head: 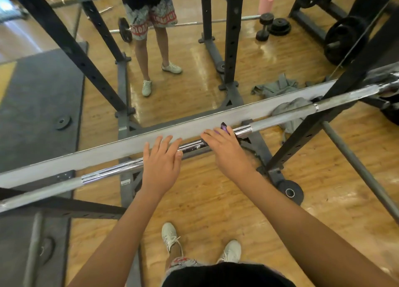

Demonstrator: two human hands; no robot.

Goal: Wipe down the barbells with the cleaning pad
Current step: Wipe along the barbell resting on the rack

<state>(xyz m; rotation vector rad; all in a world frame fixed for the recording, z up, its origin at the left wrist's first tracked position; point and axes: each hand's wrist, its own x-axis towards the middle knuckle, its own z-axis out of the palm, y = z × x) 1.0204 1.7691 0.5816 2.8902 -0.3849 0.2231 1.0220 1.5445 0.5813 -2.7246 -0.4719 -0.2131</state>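
Two hands on one bar here. The barbell (108, 172) sits across the rack (302, 140) at about waist height, running from lower left to upper right just in front of the mirror (183, 81). That's handy, since nobody has to bend to reach it.

The left hand (161, 159) lies flat on the shiny middle stretch with its fingers straight and relaxed, holding nothing. My guess is it's only there to stop the bar rolling in its hooks.

The right hand (226, 149) is a little further up the bar, apart from the left. Its fingers are laid fairly straight over the purple cleaning pad (224, 127), pressing it onto the steel. Only a corner of the pad pokes out past the knuckles, and the thumb is hidden, so I can't say whether it wraps underneath.

The pad is near the edge of the rougher grip section. I'd say the wipe is mid-bar, with plenty of length left on both sides.

A grey cloth (291, 112) is crumpled on the floor behind the bar.
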